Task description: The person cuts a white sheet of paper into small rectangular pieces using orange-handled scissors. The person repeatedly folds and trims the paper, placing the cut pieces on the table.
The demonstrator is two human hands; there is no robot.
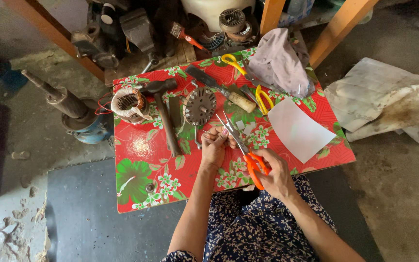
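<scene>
the right hand grips the orange-handled steel scissors, blades parted and pointing up-left toward the left hand. the left hand's fingers are pinched on a small thing too tiny to tell, just beside the blade tips. a round toothed metal disc lies just above the left hand on the red flowered tablecloth.

On the counter, the wound stator sits at the far left corner, the hammer just right of it, the toothed disc right again. The cloth lies at the far right corner, the sheet near the right edge. Both hands meet at the near edge's middle.
</scene>
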